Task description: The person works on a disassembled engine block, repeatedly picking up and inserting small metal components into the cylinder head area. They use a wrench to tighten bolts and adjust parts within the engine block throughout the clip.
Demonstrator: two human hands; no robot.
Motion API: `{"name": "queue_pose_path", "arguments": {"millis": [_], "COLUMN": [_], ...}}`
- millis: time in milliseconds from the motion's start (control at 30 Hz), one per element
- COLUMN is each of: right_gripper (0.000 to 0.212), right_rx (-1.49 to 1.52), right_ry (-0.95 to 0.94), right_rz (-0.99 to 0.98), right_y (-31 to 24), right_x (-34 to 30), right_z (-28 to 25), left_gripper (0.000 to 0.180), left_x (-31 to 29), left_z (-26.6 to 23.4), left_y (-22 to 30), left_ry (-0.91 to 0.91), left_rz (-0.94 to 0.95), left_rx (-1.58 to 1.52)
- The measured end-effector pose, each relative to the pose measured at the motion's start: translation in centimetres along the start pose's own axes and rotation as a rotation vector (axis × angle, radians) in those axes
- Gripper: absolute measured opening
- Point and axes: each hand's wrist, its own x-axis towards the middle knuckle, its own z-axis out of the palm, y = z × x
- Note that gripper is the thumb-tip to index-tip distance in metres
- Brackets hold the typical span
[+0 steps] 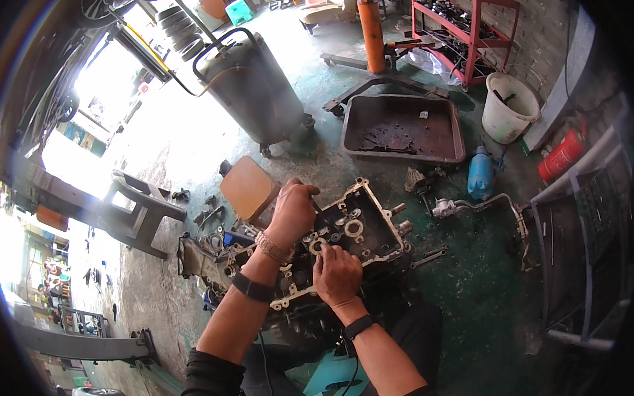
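An engine casting (376, 213) with a pale machined rim lies on the floor before me, several round rings and openings inside it. My left hand (293, 210) is closed above its far left part. Something dark and thin shows by those fingers, but I cannot make out what it is. Nearer to me, my right hand (339, 275) is closed, thumb and fingertips down at a light metal ring (318, 246) in the casting. Whether the fingers grip that ring or a small piece on it is hidden.
Beyond the casting stand a brown container (248, 187), a dark drip tray (402, 156) and a grey wheeled tank (254, 91). A grey stool (138, 209) is at left. To the right are a blue bottle (480, 176), a metal pipe (474, 203) and a dark-panelled frame (572, 277).
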Motion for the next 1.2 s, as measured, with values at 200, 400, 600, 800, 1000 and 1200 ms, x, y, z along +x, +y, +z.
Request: {"name": "queue_pose_path", "arguments": {"millis": [200,400,600,800,1000,1200], "right_gripper": [0.022,0.022,0.023,0.022,0.021,0.021], "right_rx": [-0.003,0.0,-0.011,-0.006,-0.008,-0.002], "right_ry": [0.0,0.004,0.004,0.009,0.01,0.008], "right_rz": [-0.002,-0.007,-0.007,-0.003,0.0,-0.001], "right_y": [0.0,0.0,0.0,0.0,0.0,0.0], "right_x": [0.1,0.0,0.0,0.0,0.0,0.0], "right_z": [0.0,-0.1,0.0,0.1,0.1,0.1], "left_gripper": [0.021,0.013,0.018,0.017,0.013,0.013], "left_x": [0.1,0.3,0.3,0.2,-0.1,-0.4], "left_z": [0.5,0.7,1.0,0.6,0.5,0.1], "left_y": [-0.2,0.0,0.2,-0.6,-1.5,-1.2], "left_ry": [0.083,0.068,0.071,0.038,0.031,-0.047], "left_rz": [0.026,0.008,-0.088,-0.049,-0.013,-0.178], "left_rx": [-0.126,-0.162,-0.104,-0.054,-0.058,-0.075]}}
